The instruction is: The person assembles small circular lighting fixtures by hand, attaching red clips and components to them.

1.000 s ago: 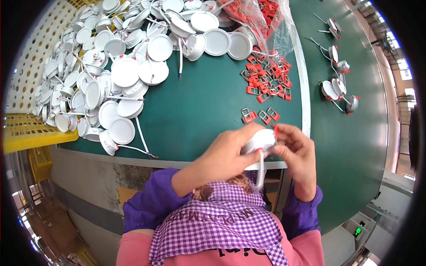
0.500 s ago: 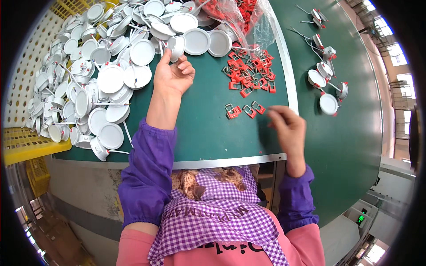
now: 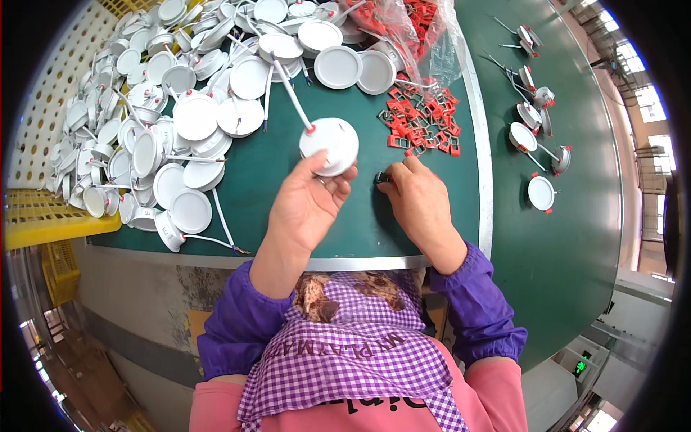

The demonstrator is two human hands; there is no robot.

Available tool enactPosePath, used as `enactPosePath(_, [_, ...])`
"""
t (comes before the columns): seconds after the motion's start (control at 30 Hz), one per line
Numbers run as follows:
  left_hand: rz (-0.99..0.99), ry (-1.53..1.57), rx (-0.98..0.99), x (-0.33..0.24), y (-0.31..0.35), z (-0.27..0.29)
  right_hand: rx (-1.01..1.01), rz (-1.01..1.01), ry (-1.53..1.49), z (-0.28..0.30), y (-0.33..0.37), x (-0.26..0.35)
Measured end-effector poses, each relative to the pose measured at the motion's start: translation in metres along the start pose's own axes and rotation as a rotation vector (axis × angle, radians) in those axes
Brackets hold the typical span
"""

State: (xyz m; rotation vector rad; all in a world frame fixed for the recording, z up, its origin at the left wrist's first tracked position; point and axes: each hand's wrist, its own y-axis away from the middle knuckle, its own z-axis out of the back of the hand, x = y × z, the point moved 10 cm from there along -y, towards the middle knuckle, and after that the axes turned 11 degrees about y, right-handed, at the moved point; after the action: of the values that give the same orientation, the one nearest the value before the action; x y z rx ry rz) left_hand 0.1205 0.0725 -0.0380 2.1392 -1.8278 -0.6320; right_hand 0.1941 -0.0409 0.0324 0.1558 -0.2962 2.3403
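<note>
My left hand (image 3: 301, 209) grips a round white downlight (image 3: 332, 141) above the green bench, its back turned up and its white cable (image 3: 290, 92) reaching away toward the pile. To its right, my right hand (image 3: 423, 205) pinches a small clip (image 3: 381, 177) with a dark metal end showing past the fingertips; the rest of it is hidden. Just beyond that hand lies a loose heap of red spring clips (image 3: 425, 122) with metal loops.
A large pile of white downlights (image 3: 196, 117) covers the left side, partly in a yellow crate (image 3: 65, 229). At the back lies a clear plastic bag (image 3: 445, 54) of red clips. Right of the metal strip (image 3: 484, 173), several downlights with clips (image 3: 541, 193) sit on another green surface.
My left hand has drawn a downlight from the pile toward me. My right hand has moved left and taken hold of a clip; the small row of clips there is now out of sight.
</note>
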Motion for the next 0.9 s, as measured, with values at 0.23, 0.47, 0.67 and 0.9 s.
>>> enactPosePath(0.23, [-0.133, -0.300, 0.077, -0.003, 0.027, -0.007, 0.106, 0.201, 0.231, -0.010, -0.007, 0.030])
enactPosePath(0.47, [-0.204, -0.334, 0.061, -0.006, 0.039, -0.014, -0.152, 0.122, 0.033, 0.010, -0.001, 0.006])
enactPosePath(0.67, [-0.301, -0.399, 0.020, -0.003, 0.036, -0.012, -0.269, -0.165, -0.564, 0.031, 0.008, -0.001])
enactPosePath(0.9, [-0.443, -0.456, 0.066, -0.007, 0.035, -0.014, -0.176, -0.226, -0.673, 0.022, 0.012, 0.008])
